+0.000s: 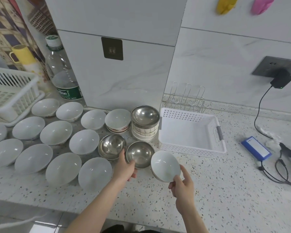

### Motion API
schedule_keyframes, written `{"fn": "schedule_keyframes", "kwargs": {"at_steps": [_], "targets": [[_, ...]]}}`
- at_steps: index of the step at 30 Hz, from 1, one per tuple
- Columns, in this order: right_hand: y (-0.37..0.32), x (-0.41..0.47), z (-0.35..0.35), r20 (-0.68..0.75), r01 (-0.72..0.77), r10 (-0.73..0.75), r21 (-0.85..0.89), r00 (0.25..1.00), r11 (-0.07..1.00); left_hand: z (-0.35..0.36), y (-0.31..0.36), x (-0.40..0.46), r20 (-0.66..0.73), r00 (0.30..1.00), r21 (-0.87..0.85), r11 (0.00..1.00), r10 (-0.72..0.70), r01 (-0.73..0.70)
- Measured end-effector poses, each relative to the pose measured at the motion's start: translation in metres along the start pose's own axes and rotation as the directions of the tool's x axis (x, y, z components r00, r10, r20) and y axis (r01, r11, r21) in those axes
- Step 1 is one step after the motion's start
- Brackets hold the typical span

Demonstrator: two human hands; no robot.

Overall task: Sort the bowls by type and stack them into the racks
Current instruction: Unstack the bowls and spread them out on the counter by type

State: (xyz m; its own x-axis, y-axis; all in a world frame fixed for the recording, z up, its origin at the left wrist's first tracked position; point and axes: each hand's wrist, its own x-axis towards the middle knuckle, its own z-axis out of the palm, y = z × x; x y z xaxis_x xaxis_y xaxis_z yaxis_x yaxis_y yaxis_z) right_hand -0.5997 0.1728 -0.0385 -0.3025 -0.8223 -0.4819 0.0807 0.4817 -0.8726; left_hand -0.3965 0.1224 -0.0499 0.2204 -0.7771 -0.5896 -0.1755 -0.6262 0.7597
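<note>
Right hand pinching near rim of small white glazed ceramic bowl, tilted over speckled terrazzo counter. Left hand gripping rim of shiny round stainless-steel bowl on the counter. Beyond: white perforated plastic basket just behind; spread of upright white bowls left.

The green label of the clear water bottle reads partly "bon"; its smaller print is illegible.

— What are the bowls made of?
— Some are glossy white ceramic bowls; the steel bowls are shiny, mirror-like metal.
— And the rest?
— Speckled, smooth stone countertop, perforated white plastic basket, thin wire rack.
</note>
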Motion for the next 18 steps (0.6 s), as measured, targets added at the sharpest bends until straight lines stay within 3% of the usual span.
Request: {"fn": "schedule_keyframes", "kwargs": {"at_steps": [5,12,15,18], "targets": [[0.005,-0.007,0.007,0.078,0.048,-0.047,-0.009,0.996,0.999,-0.014,-0.004,-0.007,0.055,0.998,-0.059,0.998,-0.029,0.032],[0.017,-0.03,0.028,0.204,0.073,-0.066,-0.028,0.977,0.997,-0.05,-0.015,-0.028,0.05,0.993,0.01,0.995,0.103,-0.104],[0.023,-0.044,0.041,0.231,0.09,-0.072,-0.065,0.97,0.994,-0.062,-0.019,-0.04,0.064,0.981,0.075,0.979,0.183,-0.187],[0.03,-0.055,0.052,0.24,0.108,-0.082,-0.1,0.967,0.989,-0.069,-0.027,-0.045,0.093,0.965,0.253,0.932,0.245,-0.261]]}}
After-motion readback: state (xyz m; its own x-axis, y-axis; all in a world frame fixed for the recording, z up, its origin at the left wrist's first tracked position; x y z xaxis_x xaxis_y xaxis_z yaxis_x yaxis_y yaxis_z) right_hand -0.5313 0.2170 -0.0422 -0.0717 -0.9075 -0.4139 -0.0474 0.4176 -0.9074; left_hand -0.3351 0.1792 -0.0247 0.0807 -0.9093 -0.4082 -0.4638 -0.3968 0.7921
